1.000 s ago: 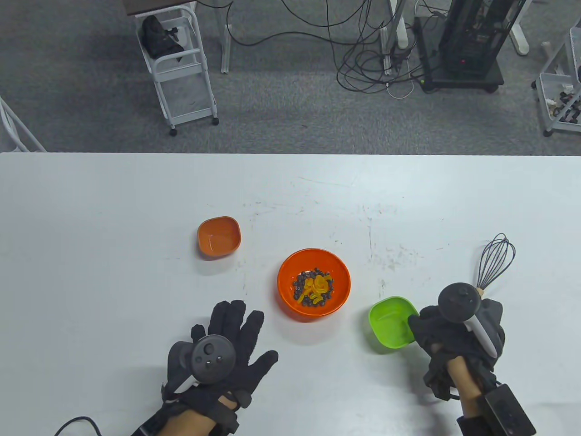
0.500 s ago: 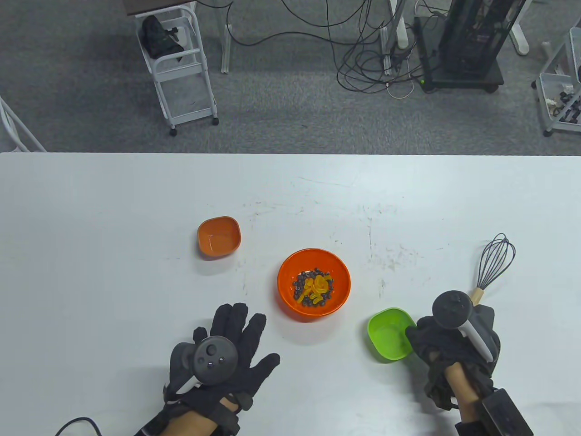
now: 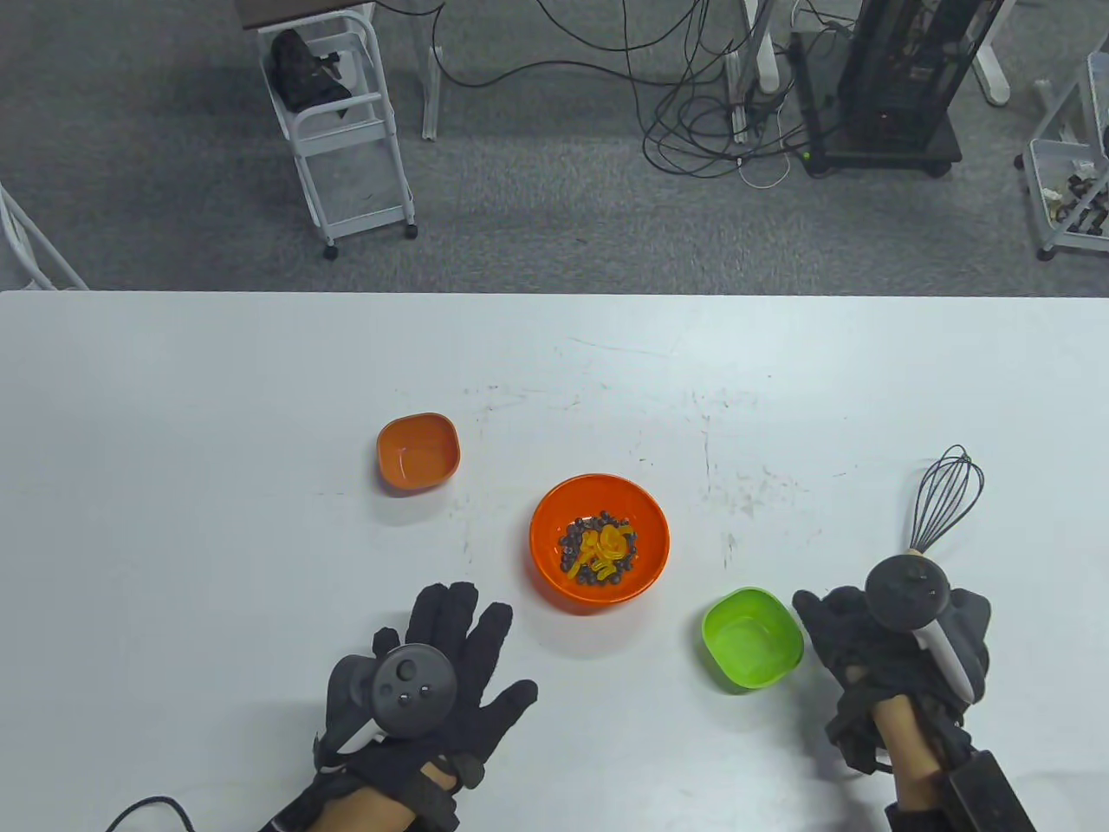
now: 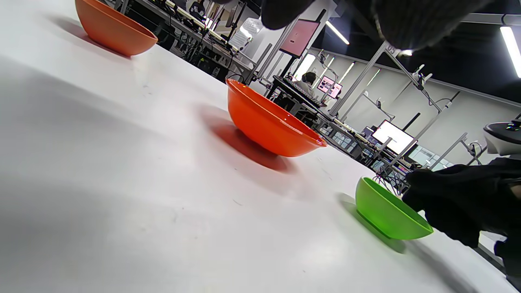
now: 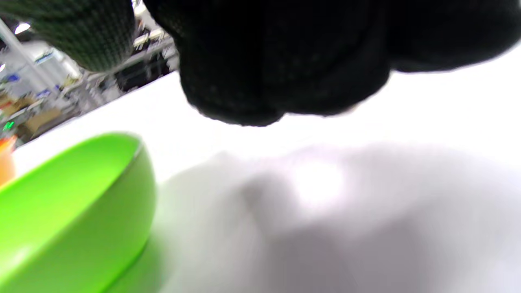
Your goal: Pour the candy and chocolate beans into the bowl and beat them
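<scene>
Candy (image 3: pixel 606 546) and chocolate beans (image 3: pixel 574 544) already lie mixed in the orange bowl (image 3: pixel 554 529) at the middle of the table (image 3: pixel 173 433), so I judge the pouring done and the beating next. My left hand (image 3: pixel 433 667) rests flat with fingers spread, holding nothing. My right hand (image 3: pixel 892 641) sits between the empty green dish (image 3: pixel 752 639) and the whisk (image 3: pixel 944 498); I cannot tell how its fingers lie. Next I must grip the whisk's handle.
</scene>
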### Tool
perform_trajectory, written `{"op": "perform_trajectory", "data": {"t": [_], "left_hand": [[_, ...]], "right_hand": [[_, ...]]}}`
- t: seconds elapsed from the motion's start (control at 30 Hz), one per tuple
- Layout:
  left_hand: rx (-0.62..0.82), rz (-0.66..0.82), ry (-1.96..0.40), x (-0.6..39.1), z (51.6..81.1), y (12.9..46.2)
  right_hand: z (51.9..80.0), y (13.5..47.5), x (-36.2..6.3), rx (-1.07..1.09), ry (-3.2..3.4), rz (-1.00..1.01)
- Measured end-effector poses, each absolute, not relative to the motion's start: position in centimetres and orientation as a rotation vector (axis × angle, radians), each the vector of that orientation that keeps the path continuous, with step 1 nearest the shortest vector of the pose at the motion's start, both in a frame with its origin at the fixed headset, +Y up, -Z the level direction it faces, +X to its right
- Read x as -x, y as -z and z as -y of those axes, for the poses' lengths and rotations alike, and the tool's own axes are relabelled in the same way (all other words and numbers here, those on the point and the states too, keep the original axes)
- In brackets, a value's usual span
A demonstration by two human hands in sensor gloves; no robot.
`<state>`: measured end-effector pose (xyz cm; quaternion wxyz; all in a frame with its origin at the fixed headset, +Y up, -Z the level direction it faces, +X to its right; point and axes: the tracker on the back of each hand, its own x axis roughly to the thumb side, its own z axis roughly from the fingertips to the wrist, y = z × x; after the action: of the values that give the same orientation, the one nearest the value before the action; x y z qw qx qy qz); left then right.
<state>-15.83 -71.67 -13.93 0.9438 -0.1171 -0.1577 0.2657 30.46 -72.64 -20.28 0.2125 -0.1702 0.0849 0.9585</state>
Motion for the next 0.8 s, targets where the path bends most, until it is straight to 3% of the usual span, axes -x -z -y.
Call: {"op": "perform_trajectory", "data": {"t": [0.27,0.53,0.7,0.8], "left_hand": [[0.24,0.329,-0.532,15.7,71.7,13.9],[0.246,0.342,-0.517,15.4,71.8,13.9],[0.251,0.346,-0.516,15.4,71.9,13.8],[0.256,0.362,-0.501,15.0,71.9,13.6]], "right_hand": [[70.3,21.9,-35.1,0.897,-2.711,-0.071],[73.7,23.7,-37.0,1.112,-2.698,-0.176],[75.7,24.4,-36.7,1.091,-2.707,-0.279],[75.8,24.7,-36.2,1.11,-2.762,-0.234]]}}
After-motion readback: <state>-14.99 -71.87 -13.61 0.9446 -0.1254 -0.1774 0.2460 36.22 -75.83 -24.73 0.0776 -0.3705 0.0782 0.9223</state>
